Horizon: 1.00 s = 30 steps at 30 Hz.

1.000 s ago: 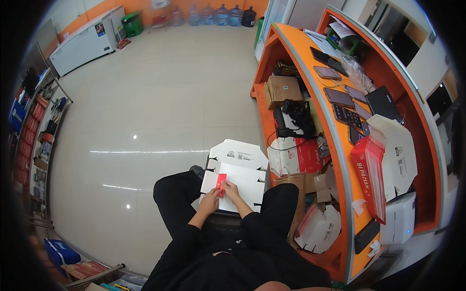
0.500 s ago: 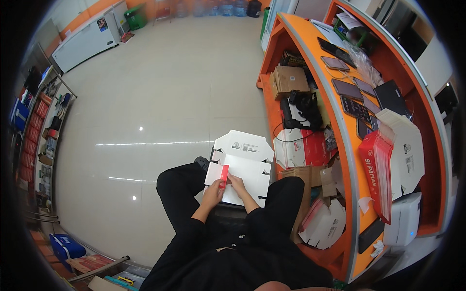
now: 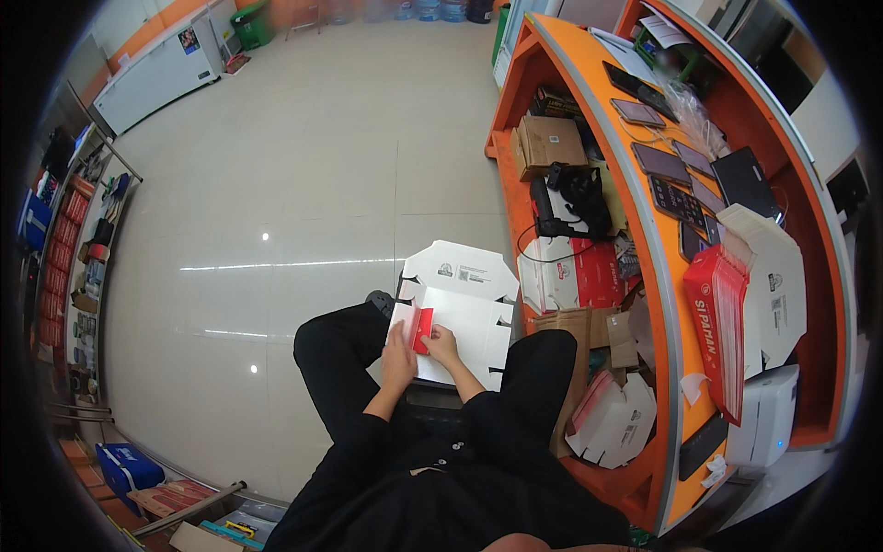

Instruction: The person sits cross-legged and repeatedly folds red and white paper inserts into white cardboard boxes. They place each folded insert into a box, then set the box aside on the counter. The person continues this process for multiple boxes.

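Well, the white carton (image 3: pixel 464 269) has its red flap (image 3: pixel 424 322) at one o'clock from the straight-fingered left hand (image 3: pixel 397 362), ten from the curled right hand (image 3: pixel 442 344), whose grip is unclear

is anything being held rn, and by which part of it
The white carton is handled at its red flap: the right grip touches the flap, the left grip is just left of it. A firm pinch cannot be confirmed.

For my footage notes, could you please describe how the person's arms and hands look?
Black sleeves end partway down the forearms, leaving the wrists bare. The left hand and right hand wear no gloves; no watch shows; I cannot tell about rings.
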### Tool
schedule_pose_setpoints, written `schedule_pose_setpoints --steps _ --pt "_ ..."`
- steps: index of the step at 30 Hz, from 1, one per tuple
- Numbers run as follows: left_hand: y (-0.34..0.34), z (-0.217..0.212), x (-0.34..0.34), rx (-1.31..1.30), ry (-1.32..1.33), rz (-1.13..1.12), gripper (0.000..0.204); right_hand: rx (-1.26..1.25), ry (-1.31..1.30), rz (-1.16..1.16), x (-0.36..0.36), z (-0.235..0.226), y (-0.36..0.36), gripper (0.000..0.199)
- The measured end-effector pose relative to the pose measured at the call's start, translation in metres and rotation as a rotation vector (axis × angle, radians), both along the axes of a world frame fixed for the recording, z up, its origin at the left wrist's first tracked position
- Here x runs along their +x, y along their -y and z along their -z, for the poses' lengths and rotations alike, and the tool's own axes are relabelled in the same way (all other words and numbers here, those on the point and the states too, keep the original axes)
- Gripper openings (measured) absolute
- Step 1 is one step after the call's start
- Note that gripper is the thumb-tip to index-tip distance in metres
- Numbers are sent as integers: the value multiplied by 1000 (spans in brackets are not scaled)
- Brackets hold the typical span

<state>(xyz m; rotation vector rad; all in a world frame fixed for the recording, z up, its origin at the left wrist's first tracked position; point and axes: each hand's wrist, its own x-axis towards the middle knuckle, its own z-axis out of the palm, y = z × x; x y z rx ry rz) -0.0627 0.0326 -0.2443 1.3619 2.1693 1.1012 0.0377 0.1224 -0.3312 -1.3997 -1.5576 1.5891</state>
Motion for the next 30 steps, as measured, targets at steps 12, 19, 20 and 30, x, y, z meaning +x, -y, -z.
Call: schedule_pose_setpoints --steps 12,19,20,30 --pt "43 -49 8 -33 592 256 56 -430 -366 -82 43 -78 -25 28" --pt "41 -110 19 118 298 419 50 -303 -442 -112 62 -150 -14 30" --pt "40 -113 19 133 355 403 48 -279 -476 -82 63 -162 -10 29" --pt "0 -155 18 308 145 347 41 93 -584 5 50 -223 11 19"
